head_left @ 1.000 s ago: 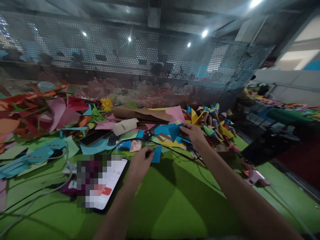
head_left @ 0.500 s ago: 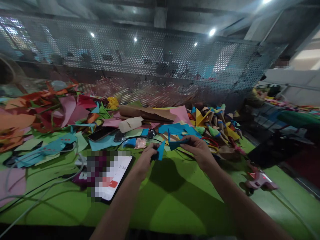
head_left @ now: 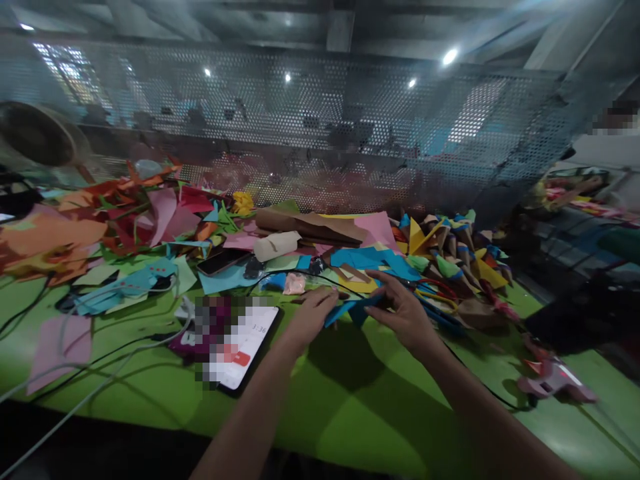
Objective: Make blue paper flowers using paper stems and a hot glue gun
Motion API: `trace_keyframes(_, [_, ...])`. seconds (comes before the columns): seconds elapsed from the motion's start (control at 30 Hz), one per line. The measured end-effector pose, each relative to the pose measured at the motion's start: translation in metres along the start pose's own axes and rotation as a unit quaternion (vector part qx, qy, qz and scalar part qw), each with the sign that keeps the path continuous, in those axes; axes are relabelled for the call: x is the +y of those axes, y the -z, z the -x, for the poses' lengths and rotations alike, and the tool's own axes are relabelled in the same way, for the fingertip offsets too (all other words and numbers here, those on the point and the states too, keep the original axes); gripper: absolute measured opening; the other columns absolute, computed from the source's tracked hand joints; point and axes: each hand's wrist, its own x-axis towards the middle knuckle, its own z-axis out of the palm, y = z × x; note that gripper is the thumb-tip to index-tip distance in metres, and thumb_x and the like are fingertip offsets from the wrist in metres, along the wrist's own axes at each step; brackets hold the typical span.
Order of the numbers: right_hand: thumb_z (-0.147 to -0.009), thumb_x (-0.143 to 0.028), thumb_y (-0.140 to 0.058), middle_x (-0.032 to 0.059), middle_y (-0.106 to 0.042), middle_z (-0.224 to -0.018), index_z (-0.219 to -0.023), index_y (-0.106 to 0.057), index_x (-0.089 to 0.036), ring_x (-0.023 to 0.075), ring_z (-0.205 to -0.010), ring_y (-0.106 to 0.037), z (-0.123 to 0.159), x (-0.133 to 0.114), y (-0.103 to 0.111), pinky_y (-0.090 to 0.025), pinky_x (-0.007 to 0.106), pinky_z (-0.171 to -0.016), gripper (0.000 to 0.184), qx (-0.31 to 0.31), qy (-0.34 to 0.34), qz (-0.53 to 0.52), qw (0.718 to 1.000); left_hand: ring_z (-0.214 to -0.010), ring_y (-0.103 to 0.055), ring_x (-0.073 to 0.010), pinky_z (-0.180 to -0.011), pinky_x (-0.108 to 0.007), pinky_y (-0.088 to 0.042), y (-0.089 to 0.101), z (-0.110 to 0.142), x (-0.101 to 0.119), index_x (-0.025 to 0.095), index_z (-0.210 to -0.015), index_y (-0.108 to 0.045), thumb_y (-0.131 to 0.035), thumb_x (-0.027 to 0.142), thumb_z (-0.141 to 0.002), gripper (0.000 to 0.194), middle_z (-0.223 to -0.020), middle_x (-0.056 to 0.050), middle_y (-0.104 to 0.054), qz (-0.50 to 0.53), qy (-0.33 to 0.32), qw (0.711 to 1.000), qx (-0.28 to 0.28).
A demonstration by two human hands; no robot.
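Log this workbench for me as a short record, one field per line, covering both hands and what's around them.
Left hand: fingers at the left end of blue paper, grip partly hidden
Right hand: holding the paper's right end
Surface: green tabletop
Left of hands: phone with lit screen
Far right: pink corded tool
Beyond hands: white roll, rolled brown paper
Background: perforated screen

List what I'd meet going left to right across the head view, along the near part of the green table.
Pink paper, phone with lit screen, left hand, blue paper, right hand, glue gun.
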Motion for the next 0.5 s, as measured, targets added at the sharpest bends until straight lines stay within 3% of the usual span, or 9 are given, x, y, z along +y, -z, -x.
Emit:
trace_keyframes(0.1, [-0.071, -0.03, -0.073, 0.0016, -0.067, -0.082, -0.098, -0.07, -0.019, 0.0159, -0.07, -0.058, -0.003, 0.003, 0.007, -0.047, 0.028, -0.064, 0.029, 0.031, -0.011, 0.014, 0.999, -0.102, -0.066, -0.0251, -0.083, -0.033, -0.047, 0.01, -0.002, 0.001, 0.028, -0.114, -0.07, -0.048, 0.03, -0.091, 0.031, -0.112, -0.003, -0.074, -0.184, -0.01, 0.977, 0.104])
trace_keyframes(0.2, [-0.069, -0.029, -0.072, 0.0033, -0.07, -0.082, -0.081, -0.07, -0.019, 0.0185, -0.076, -0.062, -0.005, 0.004, 0.015, -0.049, 0.031, -0.072, 0.016, 0.06, -0.006, 0.01, 0.998, -0.099, -0.069, -0.0263, -0.08, -0.033, -0.048, 0.014, -0.004, -0.001, 0.033, -0.117, -0.069, -0.046, 0.02, -0.09, 0.038, -0.11, -0.002, -0.076, -0.308, 0.006, 0.945, 0.111])
trace_keyframes(0.37, [-0.066, -0.021, -0.065, 0.0034, -0.073, -0.085, -0.078, -0.07, -0.02, 0.0207, -0.084, -0.067, -0.006, 0.002, 0.021, -0.051, 0.034, -0.081, 0.013, 0.059, 0.014, -0.002, 0.998, -0.114, -0.065, -0.0283, -0.088, -0.035, -0.049, 0.011, -0.013, -0.013, 0.033, -0.143, -0.05, -0.048, 0.017, -0.088, 0.057, -0.132, -0.004, -0.066, -0.348, 0.002, 0.933, 0.088])
trace_keyframes(0.5, [-0.067, -0.017, -0.062, 0.0032, -0.073, -0.082, -0.077, -0.07, -0.02, 0.0207, -0.083, -0.067, -0.003, 0.003, 0.017, -0.051, 0.034, -0.081, 0.014, 0.019, 0.047, 0.03, 0.998, -0.117, -0.063, -0.0296, -0.092, -0.038, -0.049, 0.01, -0.017, -0.02, 0.032, -0.145, -0.047, -0.047, 0.019, -0.089, 0.057, -0.138, -0.006, -0.061, -0.357, -0.018, 0.928, 0.104])
